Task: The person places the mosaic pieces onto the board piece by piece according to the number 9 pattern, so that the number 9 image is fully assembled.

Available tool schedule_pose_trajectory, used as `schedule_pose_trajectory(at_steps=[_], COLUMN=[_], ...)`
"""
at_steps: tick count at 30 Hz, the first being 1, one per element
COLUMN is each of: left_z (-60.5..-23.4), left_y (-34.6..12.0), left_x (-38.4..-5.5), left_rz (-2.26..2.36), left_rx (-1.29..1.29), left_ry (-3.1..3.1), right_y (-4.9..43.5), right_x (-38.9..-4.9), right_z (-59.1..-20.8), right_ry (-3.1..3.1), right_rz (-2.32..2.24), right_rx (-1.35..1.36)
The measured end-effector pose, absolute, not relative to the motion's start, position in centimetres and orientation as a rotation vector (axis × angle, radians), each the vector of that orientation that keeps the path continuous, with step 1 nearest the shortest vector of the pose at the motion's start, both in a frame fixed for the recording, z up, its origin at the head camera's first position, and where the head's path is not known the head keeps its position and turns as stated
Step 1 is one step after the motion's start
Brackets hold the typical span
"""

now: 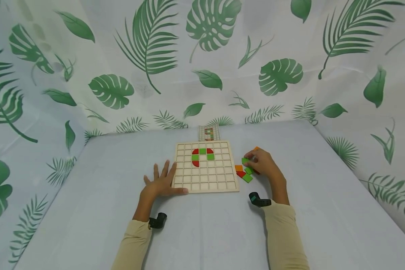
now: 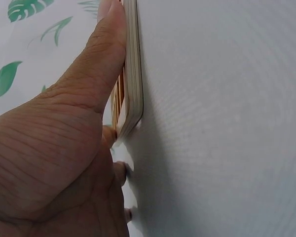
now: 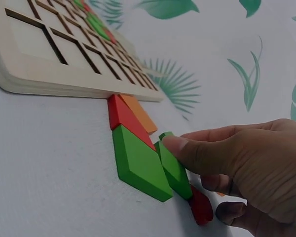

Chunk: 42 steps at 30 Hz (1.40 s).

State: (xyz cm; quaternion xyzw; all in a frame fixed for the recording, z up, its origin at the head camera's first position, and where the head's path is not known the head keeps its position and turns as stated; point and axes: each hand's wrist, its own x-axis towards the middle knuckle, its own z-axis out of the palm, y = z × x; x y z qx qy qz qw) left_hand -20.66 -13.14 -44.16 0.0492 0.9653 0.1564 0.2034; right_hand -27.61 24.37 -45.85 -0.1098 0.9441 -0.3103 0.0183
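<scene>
A wooden grid board (image 1: 219, 183) lies on the table with several red and green tiles set in its upper cells, among them a green square tile (image 1: 202, 151). My left hand (image 1: 160, 184) rests at the board's near left corner, fingers spread along the left side and thumb on the front edge (image 2: 134, 74). To the right of the board, my right hand (image 1: 264, 162) pinches a green tile (image 3: 165, 134) between thumb and index finger. Below it lie loose tiles: a green one (image 3: 140, 163), a red one (image 3: 126, 116), an orange one (image 3: 140, 113) and another red one (image 3: 201, 205).
A small card with a printed coloured grid pattern (image 1: 209, 132) stands behind the board's far edge. Leaf-printed white cloth (image 1: 222, 86) hangs behind and beside the pale table (image 1: 202, 232). Each wrist wears a black camera (image 1: 158, 220).
</scene>
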Motion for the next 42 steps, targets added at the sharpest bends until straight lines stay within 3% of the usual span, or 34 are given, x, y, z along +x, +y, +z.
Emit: schedule_pose_trajectory(at_steps=[18, 42], left_z=[-44.1, -44.1], left_y=[-13.1, -13.3], left_x=[-20.7, -20.8], left_rz=[0.466, 0.461], left_rx=[0.144, 0.145], left_ry=[2.695, 2.701], right_y=[23.6, 21.1], right_x=[-27.6, -27.7], right_z=[-46.6, -45.6], right_ry=[2.959, 2.911], right_rz=[-1.028, -1.107], right_rx=[-0.181, -0.337])
